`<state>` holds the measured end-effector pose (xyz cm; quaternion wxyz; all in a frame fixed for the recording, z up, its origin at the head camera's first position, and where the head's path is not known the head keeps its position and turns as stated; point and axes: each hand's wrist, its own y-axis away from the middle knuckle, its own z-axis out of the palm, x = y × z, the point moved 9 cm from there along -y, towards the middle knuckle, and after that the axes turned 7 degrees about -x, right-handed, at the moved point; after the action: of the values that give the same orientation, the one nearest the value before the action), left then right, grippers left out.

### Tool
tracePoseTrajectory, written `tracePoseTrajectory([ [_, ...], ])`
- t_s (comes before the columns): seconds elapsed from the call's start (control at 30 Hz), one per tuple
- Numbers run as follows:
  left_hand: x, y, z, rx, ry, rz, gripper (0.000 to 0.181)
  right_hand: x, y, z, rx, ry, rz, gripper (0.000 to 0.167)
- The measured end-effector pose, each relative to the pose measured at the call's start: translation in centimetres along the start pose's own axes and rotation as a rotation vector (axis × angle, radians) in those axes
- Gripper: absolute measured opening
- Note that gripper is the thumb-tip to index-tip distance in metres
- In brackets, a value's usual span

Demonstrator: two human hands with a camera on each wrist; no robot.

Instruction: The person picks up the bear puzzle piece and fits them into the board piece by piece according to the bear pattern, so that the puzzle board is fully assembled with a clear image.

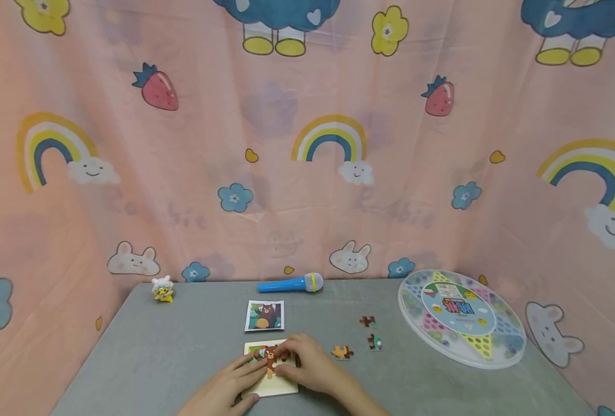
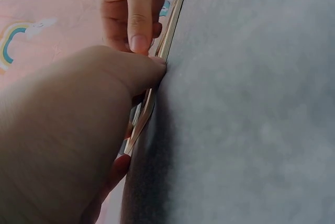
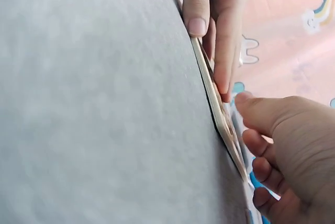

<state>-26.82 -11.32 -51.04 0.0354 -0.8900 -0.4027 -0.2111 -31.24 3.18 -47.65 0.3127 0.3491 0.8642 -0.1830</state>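
A pale wooden jigsaw board [image 1: 272,388] with a brown bear picture lies flat near the table's front edge. Across its left side my left hand [image 1: 228,382] rests with fairly straight fingers on top, and its thumb [image 3: 197,26] presses the near edge. My right hand [image 1: 315,367] is over the board's right side, pinching a partly hidden brown puzzle piece [image 1: 285,357] between thumb and forefinger. Its other fingers [image 3: 267,170] are curled. Three loose pieces lie to the right: an orange-brown one [image 1: 342,352], a green-and-brown one [image 1: 374,342] and a brown one [image 1: 368,321].
Behind the board lies a bear picture card [image 1: 264,316], with a blue toy microphone [image 1: 290,283] beyond it. A small figurine [image 1: 162,288] stands at the back left. The round game board [image 1: 462,319] lies at the right. A pink patterned cloth [image 1: 307,225] hangs around the grey table [image 1: 146,358].
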Motion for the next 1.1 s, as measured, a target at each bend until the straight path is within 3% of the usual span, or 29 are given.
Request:
tracePoseTrajectory([
  [0.3, -0.1, -0.2, 0.3, -0.002, 0.02, -0.02, 0.056, 1.5, 0.7, -2.5, 0.052, 0.015, 0.1, 0.023],
  [0.47, 0.0, -0.2, 0.1, 0.005, 0.038, -0.031, 0.056, 3.8, 2.5, -5.2, 0.152, 0.048, 0.139, 0.024],
  [0.67, 0.3, -0.1, 0.0, 0.018, 0.023, -0.015, 0.054, 7.0, 5.7, -9.0, 0.323, 0.086, 0.129, 0.023],
  [0.77, 0.2, 0.0, 0.2, 0.01, 0.029, -0.013, 0.055, 8.8, 7.0, -10.5, 0.389, 0.05, 0.137, 0.022],
  [0.9, 0.2, -0.1, 0.3, 0.019, 0.022, 0.006, 0.055, 10.8, 8.4, -12.3, 0.445, 0.0, 0.198, 0.022],
  [1.1, 0.2, 0.2, -0.1, 0.069, 0.019, 0.024, 0.054, 12.6, 9.7, -13.5, 0.495, 0.021, 0.27, 0.023],
])
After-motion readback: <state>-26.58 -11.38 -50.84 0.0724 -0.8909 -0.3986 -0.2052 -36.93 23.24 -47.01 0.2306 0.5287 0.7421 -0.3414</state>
